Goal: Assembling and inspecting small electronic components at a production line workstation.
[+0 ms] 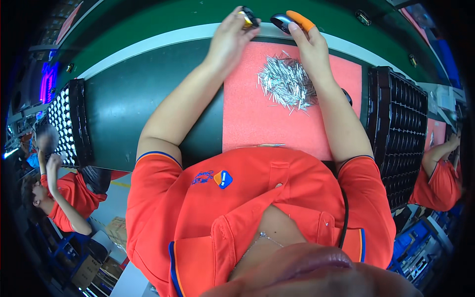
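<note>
My left hand reaches out to the far edge of the table, its fingers closed round a small black and yellow part. Close by on the right, my right hand pinches a dark, glossy, rounded shell between thumb and fingers. An orange finger cot covers at least one of its fingers. The two held pieces are apart from each other. Below my hands, a loose pile of thin silvery pins lies on a pink foam mat, partly hidden by my right forearm.
A green belt with small round parts runs beyond a pale rail. At left stands a black tray of white round pieces; at right, stacked black celled trays. A co-worker sits left, another right.
</note>
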{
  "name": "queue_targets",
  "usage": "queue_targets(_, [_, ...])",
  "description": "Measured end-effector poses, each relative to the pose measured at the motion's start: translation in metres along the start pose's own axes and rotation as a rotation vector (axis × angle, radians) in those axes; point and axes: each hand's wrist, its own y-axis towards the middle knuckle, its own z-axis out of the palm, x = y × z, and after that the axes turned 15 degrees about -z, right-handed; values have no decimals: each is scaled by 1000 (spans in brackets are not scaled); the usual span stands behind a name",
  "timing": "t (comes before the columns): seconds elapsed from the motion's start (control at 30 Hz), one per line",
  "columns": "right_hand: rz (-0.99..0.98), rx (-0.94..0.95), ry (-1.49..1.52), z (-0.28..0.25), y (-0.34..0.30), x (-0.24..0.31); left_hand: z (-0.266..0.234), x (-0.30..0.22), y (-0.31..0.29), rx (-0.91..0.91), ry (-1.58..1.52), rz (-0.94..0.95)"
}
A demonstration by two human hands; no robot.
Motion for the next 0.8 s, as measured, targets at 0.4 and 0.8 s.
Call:
queue_targets(0.4, [-70, -98, 80, -2, -1, 5, 25, 15, -17, -16, 175, -59])
queue_targets(0.8, [-106, 25, -143, 0, -2, -2, 23, 16, -15, 2, 253, -74])
